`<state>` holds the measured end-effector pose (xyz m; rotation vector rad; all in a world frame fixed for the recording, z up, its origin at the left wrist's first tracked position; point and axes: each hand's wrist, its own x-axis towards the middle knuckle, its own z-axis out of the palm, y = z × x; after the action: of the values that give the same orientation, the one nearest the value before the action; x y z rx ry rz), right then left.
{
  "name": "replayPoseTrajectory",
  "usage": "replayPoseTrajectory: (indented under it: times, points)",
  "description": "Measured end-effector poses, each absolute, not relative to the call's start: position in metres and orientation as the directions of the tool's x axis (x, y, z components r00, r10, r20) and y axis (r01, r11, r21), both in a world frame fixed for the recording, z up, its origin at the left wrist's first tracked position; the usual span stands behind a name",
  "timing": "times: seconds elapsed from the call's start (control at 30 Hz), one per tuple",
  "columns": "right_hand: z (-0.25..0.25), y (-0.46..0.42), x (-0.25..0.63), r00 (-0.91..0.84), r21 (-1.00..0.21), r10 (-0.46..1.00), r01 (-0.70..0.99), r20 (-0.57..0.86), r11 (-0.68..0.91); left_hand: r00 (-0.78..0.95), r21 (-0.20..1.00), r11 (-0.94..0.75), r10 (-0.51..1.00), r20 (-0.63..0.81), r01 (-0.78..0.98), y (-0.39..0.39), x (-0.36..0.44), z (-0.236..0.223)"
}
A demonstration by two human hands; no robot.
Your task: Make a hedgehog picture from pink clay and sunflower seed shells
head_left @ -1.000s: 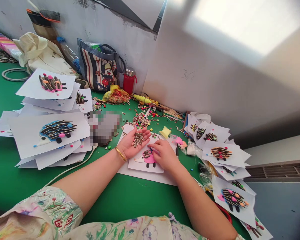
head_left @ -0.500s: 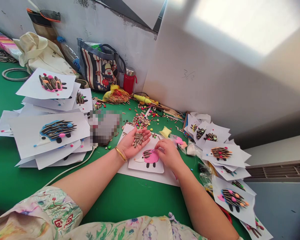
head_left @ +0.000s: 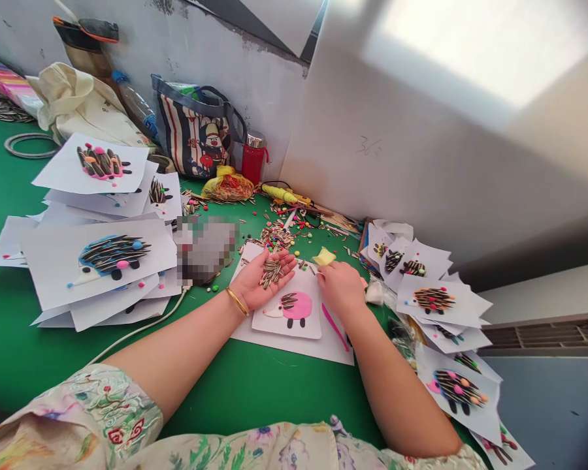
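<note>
My left hand [head_left: 261, 279] lies palm up on the green table [head_left: 24, 339], cupped under a small heap of striped sunflower seeds [head_left: 271, 271]. Just right of it is a white card [head_left: 294, 326] with a pink clay hedgehog [head_left: 294, 305] that has a few seeds stuck in its back. My right hand [head_left: 342, 286] rests knuckles up beyond the card's right edge, close to a yellow clay lump [head_left: 324, 256]. Its fingers are curled under and what they touch is hidden. A pink stick [head_left: 334, 326] lies on the paper beside the card.
Stacks of finished hedgehog cards lie at the left [head_left: 98, 258] and at the right [head_left: 434, 297]. Loose seeds and coloured beads [head_left: 274, 236] litter the table behind my hands. A striped bag [head_left: 196, 134], a red flask [head_left: 253, 156] and a white cable [head_left: 142, 326] are nearby.
My right hand has lifted off the pink hedgehog and moved right and away, towards the yellow clay, uncovering the pink stick. My left hand has stayed still with the seeds.
</note>
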<state>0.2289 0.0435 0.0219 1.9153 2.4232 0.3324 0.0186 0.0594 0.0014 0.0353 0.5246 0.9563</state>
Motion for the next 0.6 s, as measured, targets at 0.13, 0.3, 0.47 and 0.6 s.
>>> replayPoseTrajectory:
  times: [0.13,0.3,0.47,0.6]
  points:
    - [0.017,0.063,0.211,-0.217,0.251,0.975,0.947,0.038,0.201,0.465,0.253,0.588,0.785,-0.409,-0.768,0.059,0.019,0.002]
    - [0.022,0.060,0.213,-0.213,0.245,0.977,0.949,0.031,0.199,0.473,0.253,0.593,0.782,-0.405,-0.764,0.060,0.018,0.003]
    - [0.029,0.032,0.222,-0.165,0.025,0.983,0.986,0.083,0.164,0.474,0.255,0.593,0.783,-0.403,-0.764,0.060,0.019,0.002]
    - [0.026,0.015,0.220,-0.157,-0.216,0.986,0.962,0.058,0.166,0.467,0.260,0.586,0.789,-0.399,-0.767,0.060,0.019,-0.001]
